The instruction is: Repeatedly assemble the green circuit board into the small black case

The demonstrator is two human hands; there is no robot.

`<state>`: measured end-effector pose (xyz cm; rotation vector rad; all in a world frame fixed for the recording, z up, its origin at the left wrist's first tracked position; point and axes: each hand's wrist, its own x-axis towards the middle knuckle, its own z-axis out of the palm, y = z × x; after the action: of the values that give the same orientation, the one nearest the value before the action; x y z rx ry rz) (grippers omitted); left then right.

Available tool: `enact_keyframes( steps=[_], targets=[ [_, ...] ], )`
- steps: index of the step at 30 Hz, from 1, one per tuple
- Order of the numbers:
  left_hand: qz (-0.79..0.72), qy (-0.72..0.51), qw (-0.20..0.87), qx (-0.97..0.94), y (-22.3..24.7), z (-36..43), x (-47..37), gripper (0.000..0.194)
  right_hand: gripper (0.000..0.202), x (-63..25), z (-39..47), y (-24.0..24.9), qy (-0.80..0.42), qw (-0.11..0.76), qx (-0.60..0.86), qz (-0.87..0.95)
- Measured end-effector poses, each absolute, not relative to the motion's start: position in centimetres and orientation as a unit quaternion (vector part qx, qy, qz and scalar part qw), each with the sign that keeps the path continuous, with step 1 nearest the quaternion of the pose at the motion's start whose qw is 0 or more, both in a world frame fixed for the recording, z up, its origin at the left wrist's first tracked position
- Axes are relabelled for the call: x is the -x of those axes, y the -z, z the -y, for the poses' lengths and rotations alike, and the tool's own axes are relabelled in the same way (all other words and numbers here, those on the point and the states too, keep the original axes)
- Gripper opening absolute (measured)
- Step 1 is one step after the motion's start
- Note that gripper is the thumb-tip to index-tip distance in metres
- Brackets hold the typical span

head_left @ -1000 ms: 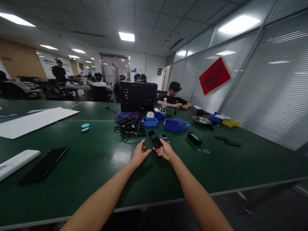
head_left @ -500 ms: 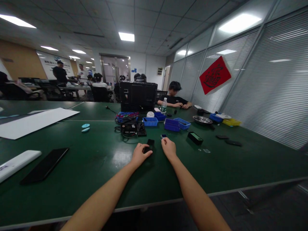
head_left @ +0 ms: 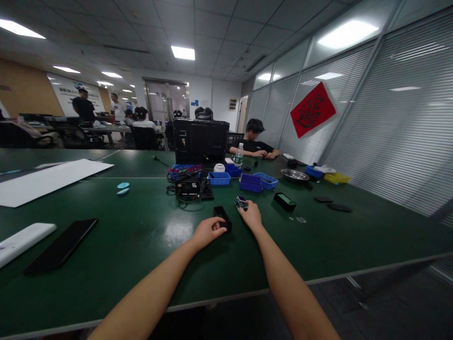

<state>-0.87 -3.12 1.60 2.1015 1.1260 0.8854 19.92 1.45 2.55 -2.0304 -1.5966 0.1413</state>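
My left hand [head_left: 208, 231] is closed on a small black open case [head_left: 220, 212], with thumb and fingers at its near end. The case's hollow inside faces up. My right hand [head_left: 252, 216] pinches a small circuit board [head_left: 239, 202] with a little screen, just right of the case and apart from it. Its fingertips cover the near part of the board. Farther right, a black box with a pale green top [head_left: 284, 201] sits on the green table [head_left: 148, 274], touched by neither hand.
Ahead lie a black device with cables [head_left: 188, 189], blue trays [head_left: 219, 178], a dark blue bin [head_left: 251, 182] and a monitor [head_left: 201, 139]. A metal bowl [head_left: 295, 175] and flat black pieces [head_left: 339, 208] are rightward. A co-worker [head_left: 255, 141] sits across the table.
The black case has turned in my left hand, and its hollow inside now shows. More of the circuit board is visible in my right hand. The view has shifted slightly.
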Motion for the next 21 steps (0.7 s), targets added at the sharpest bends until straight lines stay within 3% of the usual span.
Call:
enact_keyframes(
  steps=[3, 13, 21],
  targets=[
    [-0.422, -0.335, 0.299, -0.787, -1.6, 3.1, 0.8, 0.036, 0.04, -20.7, -1.4, -3.1, -0.078, 0.262, 0.772, 0.574],
    [-0.425, -0.335, 0.304, -0.784, -1.6, 3.1, 0.8, 0.035, 0.047, -21.1, -1.3, -3.0, 0.002, 0.23, 0.798, 0.557],
    [-0.425, -0.335, 0.308, -0.782, -1.7, 3.1, 0.8, 0.033, 0.039, -21.9, -2.4, -2.5, -0.098, 0.301, 0.771, 0.553]
  ],
)
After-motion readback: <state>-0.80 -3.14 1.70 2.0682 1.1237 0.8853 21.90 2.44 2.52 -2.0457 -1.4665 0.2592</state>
